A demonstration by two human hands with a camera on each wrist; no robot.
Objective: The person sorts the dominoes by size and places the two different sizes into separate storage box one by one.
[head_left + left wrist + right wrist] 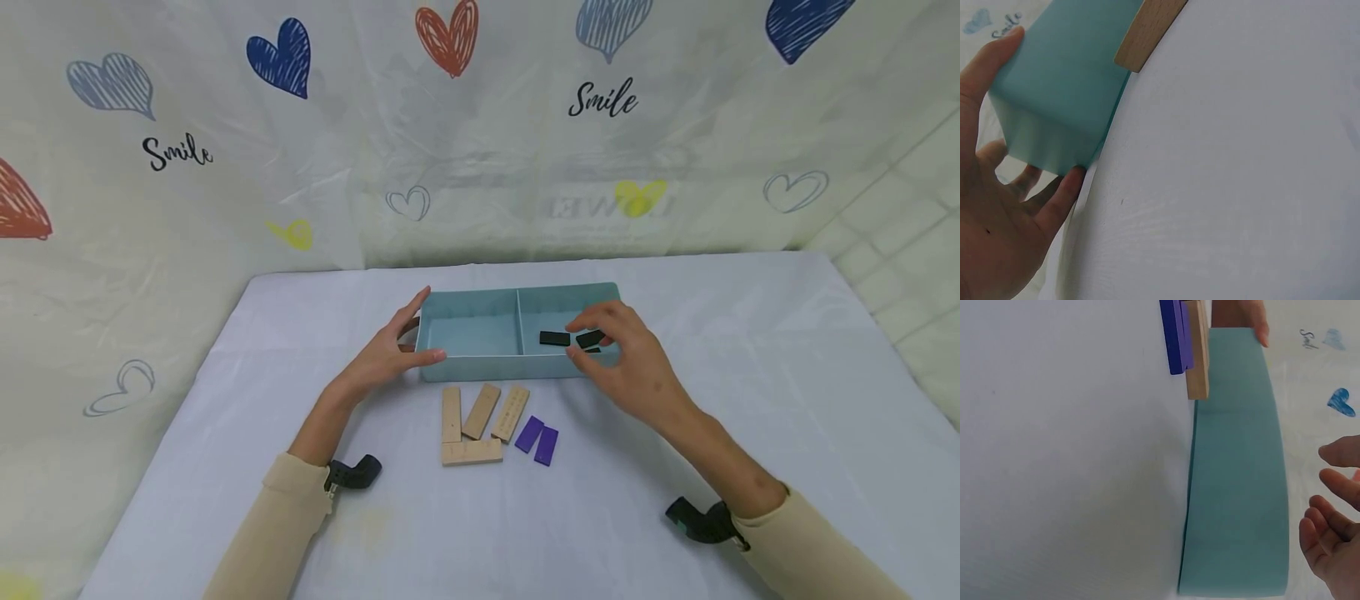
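Observation:
A teal two-compartment tray (pixel 468 368) sits at the back middle of the table. My left hand (pixel 382 358) grips its left end, thumb on the front rim and fingers around the end wall, as the left wrist view also shows. Over the right compartment hovers my right hand (pixel 630 362), thumb and fingers loosely bent and apart. In the right wrist view nothing shows between those fingers (pixel 1341 487). Inside that compartment is a black block (pixel 555 337), with a second black block (pixel 590 338) and the edge of another below the right fingers, partly covered by them.
In front of the tray lie several wooden blocks (pixel 472 452), two of them forming an L shape. To their right are two purple blocks (pixel 546 447). A white cloth (pixel 450 533) covers the table, and a curtain with printed hearts (pixel 450 133) hangs behind.

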